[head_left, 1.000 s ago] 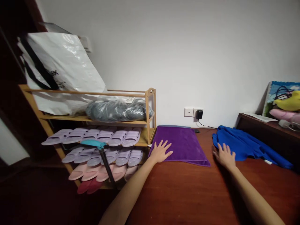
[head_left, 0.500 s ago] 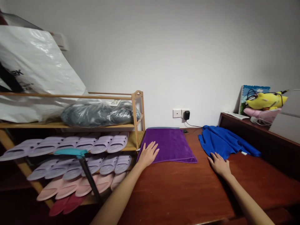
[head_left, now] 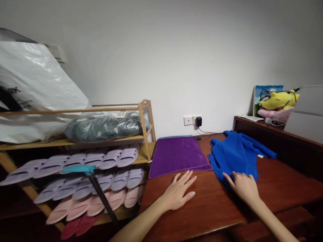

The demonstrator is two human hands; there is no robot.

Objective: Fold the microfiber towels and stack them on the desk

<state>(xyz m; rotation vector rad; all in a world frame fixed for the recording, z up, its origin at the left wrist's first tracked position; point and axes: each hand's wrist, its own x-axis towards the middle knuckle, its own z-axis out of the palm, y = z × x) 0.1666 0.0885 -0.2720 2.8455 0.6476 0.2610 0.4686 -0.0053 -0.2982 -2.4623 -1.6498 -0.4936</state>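
Observation:
A folded purple cloth (head_left: pixel 178 155) lies flat on the reddish-brown table (head_left: pixel 202 208). Just in front of its near edge is my left hand (head_left: pixel 178 191), palm down with the fingers spread, holding nothing. To the right, a crumpled blue cloth (head_left: pixel 234 153) lies on the table, with a small white tag at its right side. My right hand (head_left: pixel 242 186) rests on the near edge of the blue cloth, its thumb stretched out and its other fingers bent down onto the fabric; the fingertips are partly hidden.
At the left stands a wooden rack (head_left: pixel 148 129) with lilac slippers (head_left: pixel 128 155), pink slippers and a bagged dark bundle (head_left: pixel 106 128). A teal-topped handle (head_left: pixel 79 169) rises before it. On the right ledge sit a yellow plush toy (head_left: pixel 280 99) and grey boxes (head_left: pixel 308 114).
My left hand has left the purple cloth and moved right and nearer. The blue cloth is more spread out and reaches nearer the front, with my right hand moved slightly nearer and right.

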